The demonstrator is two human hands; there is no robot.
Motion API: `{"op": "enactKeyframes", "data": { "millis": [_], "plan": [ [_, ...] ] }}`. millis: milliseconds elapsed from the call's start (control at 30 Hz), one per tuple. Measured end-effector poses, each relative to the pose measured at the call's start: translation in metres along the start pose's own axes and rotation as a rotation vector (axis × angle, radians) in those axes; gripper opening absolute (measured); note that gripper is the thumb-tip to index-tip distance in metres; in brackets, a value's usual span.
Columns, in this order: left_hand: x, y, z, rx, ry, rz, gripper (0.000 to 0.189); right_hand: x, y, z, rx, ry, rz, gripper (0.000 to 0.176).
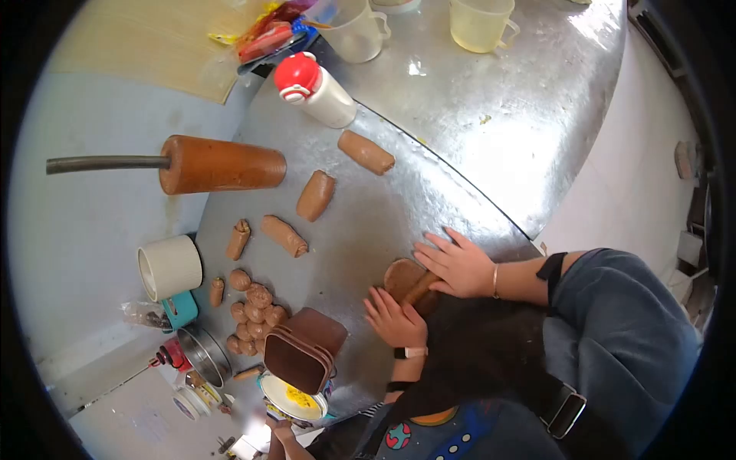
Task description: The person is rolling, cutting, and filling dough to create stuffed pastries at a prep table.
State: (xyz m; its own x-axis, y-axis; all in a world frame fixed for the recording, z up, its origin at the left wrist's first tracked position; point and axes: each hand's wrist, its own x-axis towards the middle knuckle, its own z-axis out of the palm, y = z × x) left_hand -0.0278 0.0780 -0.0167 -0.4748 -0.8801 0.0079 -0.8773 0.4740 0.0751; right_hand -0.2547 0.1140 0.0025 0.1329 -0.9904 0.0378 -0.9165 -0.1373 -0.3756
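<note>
A wooden rolling pin (420, 289) lies across a flat round of brown dough (402, 274) on the metal table. My right hand (462, 264) rests over the pin's upper end, its fingers stretched out and spread. Over the lower end lies my left hand (397, 320), fingers also extended, palm down. Neither hand wraps round the pin. Part of the dough is hidden beneath pin and hands. Several rolled dough pieces, such as this dough roll (316, 195), sit farther off. A pile of dough balls (255, 313) stands beside a brown plastic tub (305, 353).
A white bottle with a red lid (318, 88) and a large wooden roller with a metal rod (222, 165) stand at the back. Plastic jugs (481, 27) are at the top. A seam (445, 162) crosses the table. Another person's hand (282, 433) shows at the bottom.
</note>
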Motion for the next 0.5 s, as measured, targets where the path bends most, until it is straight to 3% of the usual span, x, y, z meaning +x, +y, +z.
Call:
{"op": "enactKeyframes", "data": {
  "millis": [67,133,167,267,300,333,400,467,500],
  "plan": [
    [0.045,-0.001,-0.018,0.079,-0.004,-0.035,0.061,0.027,-0.004,-0.01,-0.016,0.051,0.056,0.069],
    [0.118,-0.025,-0.026,0.019,0.223,-0.055,0.063,0.11,0.018,-0.02,-0.169,0.245,0.123,0.069],
    [0.119,-0.031,-0.027,0.01,0.284,-0.066,0.063,0.13,0.018,-0.016,-0.269,0.377,0.151,0.07],
    [0.11,-0.018,-0.016,-0.028,0.488,-0.035,0.061,0.084,0.01,-0.014,-0.176,0.329,-0.038,0.071],
    [0.06,-0.003,-0.01,-0.015,0.509,-0.001,0.058,0.042,0.006,0.005,-0.118,0.141,-0.03,0.074],
    [0.009,0.004,-0.006,0.01,0.348,0.038,0.054,-0.001,0.004,0.01,-0.043,0.015,-0.157,0.071],
    [-0.022,0.005,-0.011,-0.119,0.118,0.02,0.048,-0.041,0.006,-0.001,0.001,0.083,-0.306,0.063],
    [-0.019,-0.001,-0.033,-0.426,-0.047,-0.092,0.044,0.004,-0.007,-0.045,0.093,-0.577,-0.075,0.057],
    [0.001,-0.003,-0.046,-0.398,-0.123,-0.235,0.043,0.023,-0.006,-0.055,0.115,-0.612,-0.019,0.056]
  ]
}}
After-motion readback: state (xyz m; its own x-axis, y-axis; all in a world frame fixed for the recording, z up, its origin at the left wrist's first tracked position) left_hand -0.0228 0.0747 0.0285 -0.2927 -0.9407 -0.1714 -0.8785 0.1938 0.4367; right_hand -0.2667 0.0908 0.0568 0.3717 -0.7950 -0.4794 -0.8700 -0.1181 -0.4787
